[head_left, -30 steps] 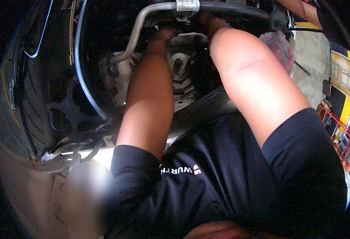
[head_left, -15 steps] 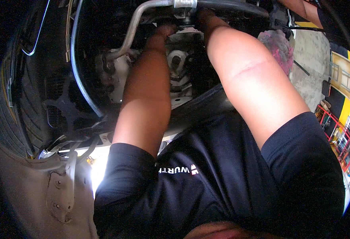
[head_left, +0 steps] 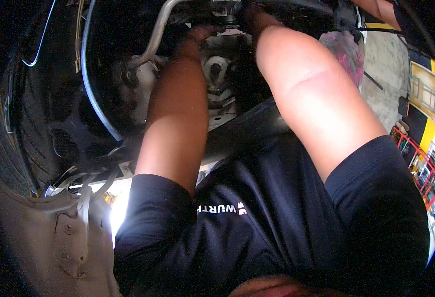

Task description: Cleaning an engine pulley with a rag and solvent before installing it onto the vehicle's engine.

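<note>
Dark round fitting (head_left: 231, 21) sits near the upper edge of my view, just under a light metal clamp (head_left: 225, 7), up in the underside of a vehicle. I have both bare arms raised to it, one on either side. My left hand (head_left: 202, 32) is just left of the fitting, its fingers toward it; the shadow is too deep to tell whether they touch it, or whether they are spread, pressed together or pinching something. My right hand (head_left: 258, 16) is just beside it on the right, mostly dark and partly cut off by my own forearm, so I cannot tell its state either.

Left of my left hand, a bent metal pipe (head_left: 154, 48) curves down toward a pale, dirty metal part. Between my forearms shows a pale metal mount (head_left: 216, 70) with a dark hole, and below it a black beam (head_left: 247, 129) slants up to the right. Farther left hangs a curved bluish tube (head_left: 87, 81), with a tire (head_left: 12, 161) near the rim. A pink-stained lump (head_left: 345, 54) is just right of my right forearm. At the upper right is another person's arm (head_left: 383, 12); a red rack (head_left: 409, 157) stands below, well apart.
</note>
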